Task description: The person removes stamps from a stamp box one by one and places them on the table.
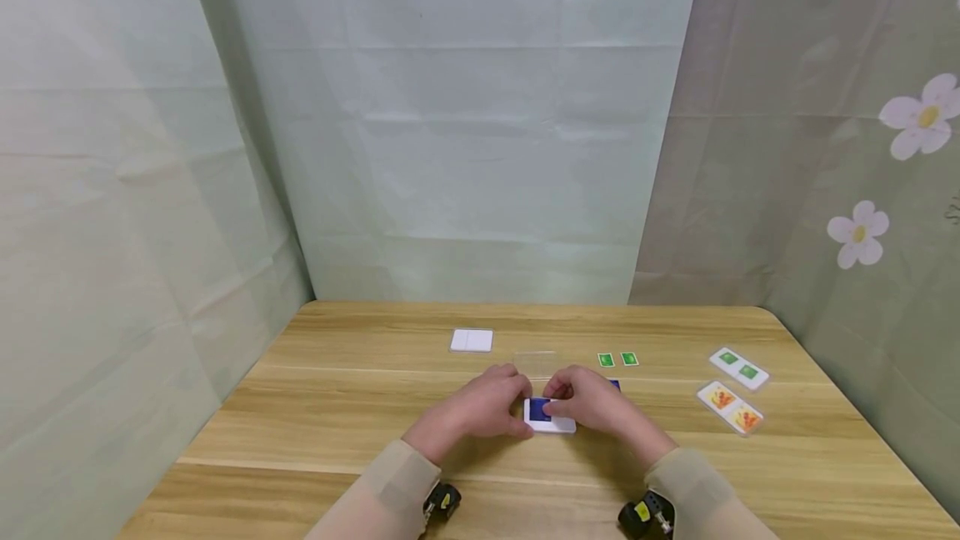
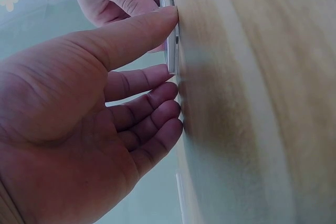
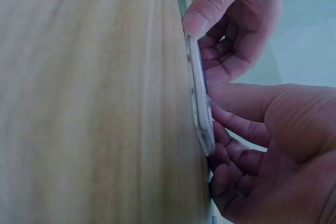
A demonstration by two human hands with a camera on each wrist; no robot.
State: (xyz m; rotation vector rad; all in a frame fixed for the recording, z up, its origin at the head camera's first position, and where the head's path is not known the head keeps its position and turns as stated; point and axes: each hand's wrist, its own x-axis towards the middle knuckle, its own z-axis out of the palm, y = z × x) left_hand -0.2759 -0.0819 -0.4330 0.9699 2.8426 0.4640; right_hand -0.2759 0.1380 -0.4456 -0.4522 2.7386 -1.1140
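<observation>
While the left hand point(image 1: 489, 403) pinches one short end of a rigid, round-cornered white holder point(image 1: 564, 425) between thumb and fingers, the right hand point(image 1: 591, 400) bends its fingers close by the far edge and lays its thumb on a flat blue square point(image 1: 537, 410) in the holder's left half (whether it grips the square, I cannot tell). The holder lies on or just over the streaked wood table point(image 1: 337, 407), near a thin clear sheet point(image 1: 535, 363) and two green squares point(image 1: 606, 360). Wide room spreads leftward to the table's edge; two picture-bearing holders point(image 1: 738, 366) narrow the right.
</observation>
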